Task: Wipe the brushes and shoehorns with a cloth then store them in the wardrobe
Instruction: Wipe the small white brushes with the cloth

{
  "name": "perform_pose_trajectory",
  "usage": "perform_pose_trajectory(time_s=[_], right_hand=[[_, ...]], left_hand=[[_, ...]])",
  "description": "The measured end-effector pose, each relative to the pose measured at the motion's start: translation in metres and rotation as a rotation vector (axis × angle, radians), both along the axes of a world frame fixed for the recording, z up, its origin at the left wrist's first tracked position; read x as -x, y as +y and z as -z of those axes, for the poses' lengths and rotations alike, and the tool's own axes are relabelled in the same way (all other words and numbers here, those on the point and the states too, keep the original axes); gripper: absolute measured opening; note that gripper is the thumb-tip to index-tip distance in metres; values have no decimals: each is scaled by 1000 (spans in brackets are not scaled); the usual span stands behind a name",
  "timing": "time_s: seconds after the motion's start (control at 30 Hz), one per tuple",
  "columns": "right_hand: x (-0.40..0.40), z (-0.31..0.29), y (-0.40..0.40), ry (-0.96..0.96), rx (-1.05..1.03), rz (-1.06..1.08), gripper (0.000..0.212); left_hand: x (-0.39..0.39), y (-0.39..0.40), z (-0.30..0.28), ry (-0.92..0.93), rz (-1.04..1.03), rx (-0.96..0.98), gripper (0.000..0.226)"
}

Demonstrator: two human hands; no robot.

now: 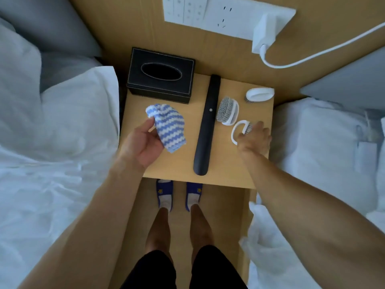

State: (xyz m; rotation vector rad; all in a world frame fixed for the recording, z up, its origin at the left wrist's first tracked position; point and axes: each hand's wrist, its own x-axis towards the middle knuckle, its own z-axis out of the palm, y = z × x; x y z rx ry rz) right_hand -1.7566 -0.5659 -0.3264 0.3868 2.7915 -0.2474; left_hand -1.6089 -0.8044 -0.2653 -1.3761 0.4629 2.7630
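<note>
I stand at the bench (pixel 173 163) between two beds. My left hand (pixel 143 142) is palm-up, thumb and fingers pinching the striped cloth (pixel 168 127), which hangs bunched over the bench's left half. My right hand (pixel 253 138) reaches down onto the nearest brush (pixel 239 130), the one with the white loop handle; my fingers lie over its bristle end, touching it, only loosely bent, and I cannot tell whether they have closed round it yet.

That brush sits at the right front of the bench, directly under my right hand and well apart from my left, so the right hand is plainly the one to lift it. Its loop handle points left, toward the cloth, so I judge a short carry leftward would bring it to the cloth.

A second brush (pixel 228 110) lies just beyond it, bristles turned up and left, and a third brush (pixel 260 94) lies further back near the right edge. The shoehorn (pixel 206 126) lies between my two hands, its long axis running away from me, broad end nearest. A black tissue box (pixel 160 75) stands at the back left. Nothing looks wiped or stored yet.
</note>
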Motion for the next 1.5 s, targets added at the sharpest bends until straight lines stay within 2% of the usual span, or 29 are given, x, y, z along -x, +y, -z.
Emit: perform_pose_trajectory(time_s=[0.1,0.2,0.33,0.6,0.83,0.97,1.1,1.33,1.5], right_hand=[[18,8,20,-108,-76,-21,66],[30,18,26,-195,-16,-82,57],[36,26,22,-204,57,-107,47],[42,26,29,-209,157,42,29],[31,7,40,-166,299,122,32],[20,-16,33,-167,513,245,39],[8,-50,20,-292,828,347,46],[-13,-132,-14,-550,1290,219,52],[-23,-180,-32,-609,1433,-20,44]], left_hand=[[2,14,6,-10,36,4,39],[-2,22,9,-17,71,12,44],[-7,31,10,-11,109,56,45],[-11,37,4,0,119,135,43],[-5,41,-16,18,133,161,40],[-4,39,-28,29,144,153,26],[-5,34,-43,23,159,215,19],[-9,21,-84,22,184,421,16],[-9,19,-118,55,207,637,11]])
